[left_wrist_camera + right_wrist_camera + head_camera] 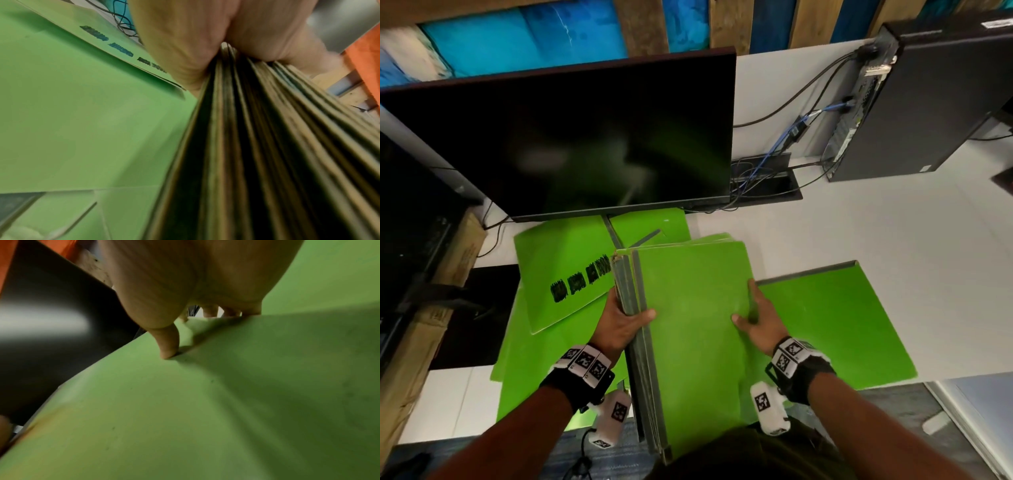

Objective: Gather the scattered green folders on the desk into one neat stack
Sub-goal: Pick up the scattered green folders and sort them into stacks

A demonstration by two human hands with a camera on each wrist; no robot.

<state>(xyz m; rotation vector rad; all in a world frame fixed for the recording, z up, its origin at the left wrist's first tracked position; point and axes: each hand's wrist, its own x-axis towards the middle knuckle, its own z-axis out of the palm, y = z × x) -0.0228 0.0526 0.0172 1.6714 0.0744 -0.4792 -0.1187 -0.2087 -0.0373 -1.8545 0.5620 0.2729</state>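
Folders bundle (688, 308) ran lengthwise away from the person; left hand (625, 323) clamped its spine, right hand (760, 318) pinched the right edge, loose folder (835, 325) nearest that hand

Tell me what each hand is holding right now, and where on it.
Both hold the gathered stack of green folders. The left hand grips its spine edge, thumb on top; the right hand grips the opposite open edge.
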